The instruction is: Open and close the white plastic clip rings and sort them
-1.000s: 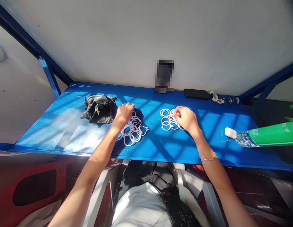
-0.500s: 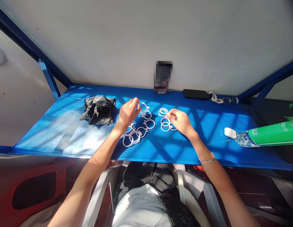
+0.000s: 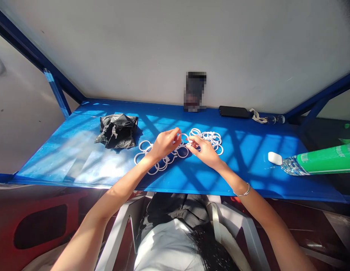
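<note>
My left hand (image 3: 164, 144) and my right hand (image 3: 203, 150) meet over the middle of a blue table (image 3: 79, 150). Both pinch the same white plastic ring (image 3: 184, 141) between their fingertips. Under and left of my left hand lies a loose pile of white rings (image 3: 152, 160), some joined together. Behind my right hand lies a second, tidier group of white rings (image 3: 211, 137).
A crumpled black plastic bag (image 3: 117, 130) sits at the left. A green-labelled water bottle (image 3: 316, 162) lies on its side at the right. Along the back wall stand a blurred upright phone (image 3: 195, 91), a black flat case (image 3: 233, 111) and a small white chain (image 3: 258, 116).
My left hand lifted a ring from the left pile and carried it right. My right hand left the right group and came left to meet it.
</note>
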Motion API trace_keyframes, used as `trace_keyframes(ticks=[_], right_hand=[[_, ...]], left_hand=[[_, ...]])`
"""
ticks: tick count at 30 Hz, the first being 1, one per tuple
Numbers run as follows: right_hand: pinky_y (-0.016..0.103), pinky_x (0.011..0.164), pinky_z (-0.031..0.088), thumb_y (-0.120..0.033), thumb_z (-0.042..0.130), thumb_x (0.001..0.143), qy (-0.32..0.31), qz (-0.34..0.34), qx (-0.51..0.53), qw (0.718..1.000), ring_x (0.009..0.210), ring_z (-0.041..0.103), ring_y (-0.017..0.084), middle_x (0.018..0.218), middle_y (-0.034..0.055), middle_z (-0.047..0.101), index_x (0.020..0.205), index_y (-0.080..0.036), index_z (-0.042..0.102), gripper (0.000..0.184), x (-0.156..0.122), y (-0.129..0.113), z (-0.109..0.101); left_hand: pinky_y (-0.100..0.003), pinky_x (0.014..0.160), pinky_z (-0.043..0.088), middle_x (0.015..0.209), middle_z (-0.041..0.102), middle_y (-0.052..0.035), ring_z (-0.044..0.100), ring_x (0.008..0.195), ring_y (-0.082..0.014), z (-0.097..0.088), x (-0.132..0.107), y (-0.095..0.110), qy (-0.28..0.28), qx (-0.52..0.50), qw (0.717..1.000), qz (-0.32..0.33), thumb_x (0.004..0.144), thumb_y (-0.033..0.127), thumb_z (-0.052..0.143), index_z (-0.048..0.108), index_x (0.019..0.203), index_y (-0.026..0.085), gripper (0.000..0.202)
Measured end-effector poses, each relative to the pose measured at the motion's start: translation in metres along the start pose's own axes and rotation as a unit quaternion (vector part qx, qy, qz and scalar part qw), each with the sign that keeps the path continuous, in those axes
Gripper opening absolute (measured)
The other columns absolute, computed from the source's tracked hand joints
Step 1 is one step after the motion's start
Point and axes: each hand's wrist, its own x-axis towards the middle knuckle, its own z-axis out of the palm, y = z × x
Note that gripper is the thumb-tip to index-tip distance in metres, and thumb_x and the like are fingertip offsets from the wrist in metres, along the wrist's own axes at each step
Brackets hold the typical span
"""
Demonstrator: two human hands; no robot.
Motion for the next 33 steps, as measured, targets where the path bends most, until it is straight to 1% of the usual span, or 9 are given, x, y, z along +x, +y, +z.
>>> trace_keyframes(ticks=[6,10,13,15,18,22,25,29,33], right_hand=[[0.036,0.075,0.052,-0.046,0.051,0.095,0.008,0.031,0.029,0.999,0.082,0.063,0.023,0.100,0.0076,0.070,0.108,-0.022,0.065,0.031,0.002,-0.003,-0.001],[0.035,0.071,0.049,-0.045,0.051,0.096,0.023,0.039,0.050,0.998,0.079,0.061,0.022,0.095,0.0068,0.069,0.099,-0.021,0.068,0.030,0.003,-0.005,-0.004],[0.034,0.068,0.048,-0.048,0.052,0.095,0.027,0.042,0.085,0.995,0.077,0.059,0.021,0.086,0.0063,0.066,0.085,-0.020,0.066,0.033,0.005,-0.003,-0.003],[0.034,0.069,0.050,-0.051,0.053,0.093,0.025,0.051,0.123,0.991,0.077,0.061,0.021,0.083,0.0057,0.066,0.084,-0.020,0.063,0.034,0.005,-0.001,-0.001],[0.037,0.076,0.053,-0.052,0.053,0.092,0.035,0.054,0.138,0.988,0.080,0.065,0.022,0.084,0.0058,0.068,0.086,-0.020,0.061,0.033,0.006,0.000,0.000],[0.039,0.078,0.055,-0.049,0.056,0.089,0.031,0.052,0.141,0.988,0.082,0.067,0.023,0.085,0.0065,0.069,0.085,-0.020,0.058,0.029,0.006,0.000,0.000],[0.038,0.075,0.056,-0.049,0.059,0.088,0.017,0.048,0.162,0.986,0.077,0.066,0.022,0.080,0.0051,0.067,0.082,-0.021,0.055,0.029,0.005,0.000,-0.001],[0.036,0.075,0.056,-0.049,0.062,0.087,0.000,0.036,0.179,0.983,0.072,0.064,0.019,0.080,0.0030,0.066,0.082,-0.022,0.054,0.029,0.004,-0.002,0.001],[0.036,0.073,0.055,-0.051,0.064,0.086,0.049,0.033,0.173,0.983,0.072,0.063,0.019,0.077,0.0023,0.064,0.083,-0.022,0.055,0.031,0.005,-0.002,0.002]], left_hand=[[-0.019,0.053,0.035,0.066,0.057,0.0032,0.047,0.053,-0.0090,-0.004,0.003,0.001,-0.024,-0.039,0.999,0.008,0.095,0.024,0.049,0.053,0.089,0.019,0.009],[-0.022,0.057,0.040,0.077,0.063,-0.0020,0.055,0.061,-0.0118,-0.005,0.003,0.004,-0.051,0.018,0.995,0.078,0.100,0.025,0.043,0.056,0.093,0.018,0.016],[-0.025,0.064,0.045,0.083,0.065,-0.0044,0.059,0.068,-0.0140,-0.005,0.003,0.006,-0.040,0.037,0.992,0.117,0.102,0.026,0.041,0.057,0.097,0.017,0.019],[-0.026,0.066,0.047,0.088,0.065,-0.0054,0.060,0.071,-0.0146,-0.004,0.002,0.005,-0.041,0.017,0.994,0.100,0.101,0.032,0.046,0.057,0.105,0.016,0.020],[-0.027,0.072,0.052,0.099,0.064,-0.0075,0.063,0.082,-0.0171,0.000,0.000,-0.002,-0.074,0.001,0.996,0.053,0.098,0.039,0.054,0.056,0.116,0.015,0.030],[-0.033,0.085,0.053,0.110,0.063,-0.0087,0.063,0.097,-0.0208,0.008,-0.002,-0.012,-0.122,0.011,0.992,0.025,0.097,0.033,0.057,0.055,0.123,0.016,0.031],[-0.032,0.085,0.053,0.109,0.064,-0.0077,0.062,0.098,-0.0203,0.011,-0.001,-0.013,-0.151,-0.005,0.988,0.029,0.097,0.031,0.056,0.060,0.115,0.017,0.022],[-0.030,0.082,0.052,0.103,0.064,-0.0080,0.061,0.094,-0.0193,0.011,0.001,-0.009,-0.148,-0.015,0.988,0.050,0.100,0.030,0.049,0.063,0.103,0.016,0.020],[-0.027,0.076,0.049,0.093,0.064,-0.0068,0.061,0.087,-0.0180,0.005,0.004,-0.006,-0.152,-0.002,0.985,0.077,0.103,0.030,0.044,0.064,0.096,0.015,0.026]])
